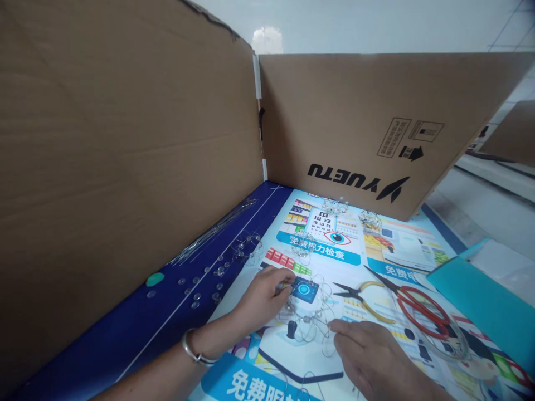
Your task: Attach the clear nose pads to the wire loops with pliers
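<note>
My left hand (263, 298), with a silver bangle on its wrist, rests on a printed poster (334, 253), fingers curled in a pinch on a small bead-and-wire piece. A tangle of thin wire with clear beads (311, 317) lies between the two hands. My right hand (368, 353) lies at the lower right, fingertips pinched on the wire's near end. Just beyond the right hand lie yellow-handled pliers (363, 298) and red-handled scissors (418, 309).
Tall cardboard walls (125, 145) close off the left and back. Loose clear beads (209, 278) and a bundle of straight wires (217, 228) lie on the blue strip at left. More bead clusters (334, 207) sit near the back wall. A teal folder (485, 301) lies at right.
</note>
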Demonstrator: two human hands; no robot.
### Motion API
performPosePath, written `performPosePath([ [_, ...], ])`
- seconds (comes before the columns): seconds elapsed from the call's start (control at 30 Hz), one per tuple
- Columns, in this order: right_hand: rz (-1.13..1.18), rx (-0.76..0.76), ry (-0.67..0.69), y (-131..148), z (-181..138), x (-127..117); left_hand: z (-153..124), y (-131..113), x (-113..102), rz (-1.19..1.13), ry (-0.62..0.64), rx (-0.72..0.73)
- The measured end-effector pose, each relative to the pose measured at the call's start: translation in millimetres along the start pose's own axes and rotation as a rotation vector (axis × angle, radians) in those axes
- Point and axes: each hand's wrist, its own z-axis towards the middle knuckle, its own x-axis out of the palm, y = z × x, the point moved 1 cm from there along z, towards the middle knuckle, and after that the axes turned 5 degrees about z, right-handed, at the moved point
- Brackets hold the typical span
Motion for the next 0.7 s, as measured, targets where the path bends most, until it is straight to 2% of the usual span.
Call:
performPosePath([
  [0.17,-0.002,0.002,-0.027,0.8,0.2,-1.5,-0.5,-2.6,-1.7,0.013,0.033,0.015],
  [0.4,-0.011,0.021,0.023,-0.2,-3.2,1.1,-0.9,-3.1,-2.1,0.060,0.070,0.010],
  [0.57,-0.028,0.017,0.059,-2.3,-3.8,2.4,-0.5,-1.8,-0.9,0.029,0.070,0.021],
  [0.7,-0.041,-0.005,0.037,-2.2,-3.0,1.0,0.3,-1.4,-0.5,-0.006,0.069,0.018],
])
